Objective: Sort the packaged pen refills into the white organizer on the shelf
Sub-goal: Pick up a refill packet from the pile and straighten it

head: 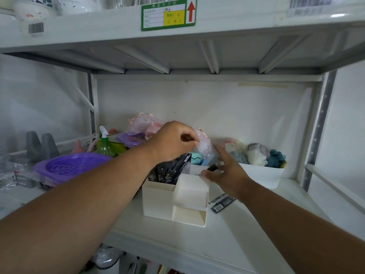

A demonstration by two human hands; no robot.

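The white organizer (158, 198) stands on the white shelf (227, 240), with several dark packs of pen refills (171, 171) upright in its back left compartment. My left hand (173, 141) hovers just above those packs, its fingers pinched together; whether it grips a pack I cannot tell. My right hand (227, 171) reaches over the organizer's back right corner with fingers spread, touching a dark pack end (212, 167) there. Two more refill packs (223, 203) lie flat on the shelf to the right of the organizer, under my right wrist.
A purple basket (73, 165) and a green spray bottle (104, 145) sit to the left. A white tub (262, 175) of plush toys stands at the right. Pink and purple gauze bags (142, 125) are behind. The upper shelf (177, 36) hangs overhead.
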